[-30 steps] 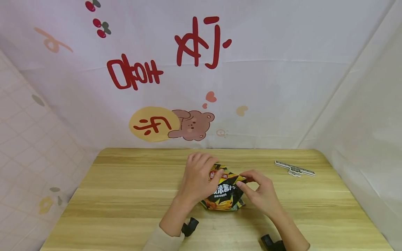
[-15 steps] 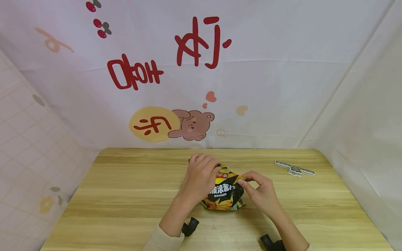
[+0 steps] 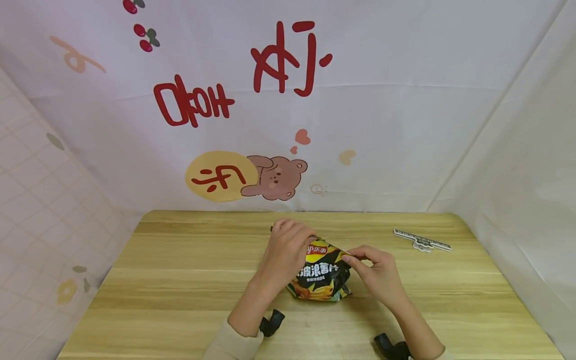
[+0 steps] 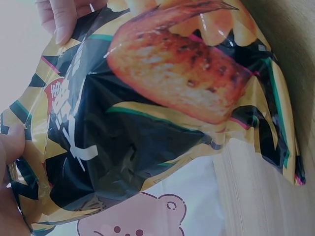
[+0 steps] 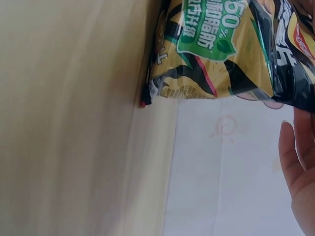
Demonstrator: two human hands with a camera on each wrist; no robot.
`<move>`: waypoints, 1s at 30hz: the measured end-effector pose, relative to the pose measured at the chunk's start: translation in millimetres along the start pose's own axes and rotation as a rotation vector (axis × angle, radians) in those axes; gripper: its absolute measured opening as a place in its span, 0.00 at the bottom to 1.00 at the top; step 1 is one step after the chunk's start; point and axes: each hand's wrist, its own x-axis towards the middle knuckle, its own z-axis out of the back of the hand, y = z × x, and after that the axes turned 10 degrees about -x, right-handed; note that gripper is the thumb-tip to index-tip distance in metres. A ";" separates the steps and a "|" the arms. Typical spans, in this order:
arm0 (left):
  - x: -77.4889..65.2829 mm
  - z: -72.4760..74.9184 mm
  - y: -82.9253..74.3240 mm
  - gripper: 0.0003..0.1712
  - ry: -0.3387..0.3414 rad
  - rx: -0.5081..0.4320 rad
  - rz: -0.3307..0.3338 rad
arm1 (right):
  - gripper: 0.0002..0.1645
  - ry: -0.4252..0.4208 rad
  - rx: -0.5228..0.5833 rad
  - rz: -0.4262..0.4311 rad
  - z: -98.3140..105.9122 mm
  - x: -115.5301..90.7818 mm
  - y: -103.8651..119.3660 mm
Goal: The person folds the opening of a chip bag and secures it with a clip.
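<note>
A black and yellow bag of potato chips point(image 3: 317, 280) stands on the wooden table with its sealed top edge up. Chicken wing artwork shows on the bag's front in the left wrist view. My left hand point(image 3: 284, 252) is bent over the upper left part and grips the top edge; its fingers are partly hidden behind the bag. At the upper right corner, my right hand point(image 3: 378, 275) pinches the edge between thumb and fingers. The right wrist view shows that hand at the right, by the bag's top, with some fingers extended.
A white clip with a ruler-like bar point(image 3: 422, 241) lies on the table point(image 3: 180, 285) at the back right. Black curved pieces point(image 3: 272, 323) show beside both wrists. Behind the table hangs a white cloth point(image 3: 391, 140) with a printed bear and red characters.
My left thumb has drawn in toward the top edge, uncovering more of the bag's front. The right fingers have shifted slightly at the corner, and the top edge looks straighter.
</note>
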 end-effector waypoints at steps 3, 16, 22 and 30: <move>0.1 0.5 0.3 0.05 -0.005 -0.013 -0.002 | 0.14 -0.003 0.010 0.003 2.0 -0.3 -2.4; -0.1 4.4 2.6 0.11 -0.019 -0.028 -0.067 | 0.15 -0.024 0.007 0.017 4.2 -0.1 -2.8; -0.6 5.1 2.4 0.19 -0.006 -0.060 -0.058 | 0.14 -0.020 0.071 0.009 6.2 -1.6 -3.5; -1.2 6.9 2.6 0.24 0.000 -0.081 -0.071 | 0.14 -0.021 0.153 0.087 7.8 -2.0 -10.3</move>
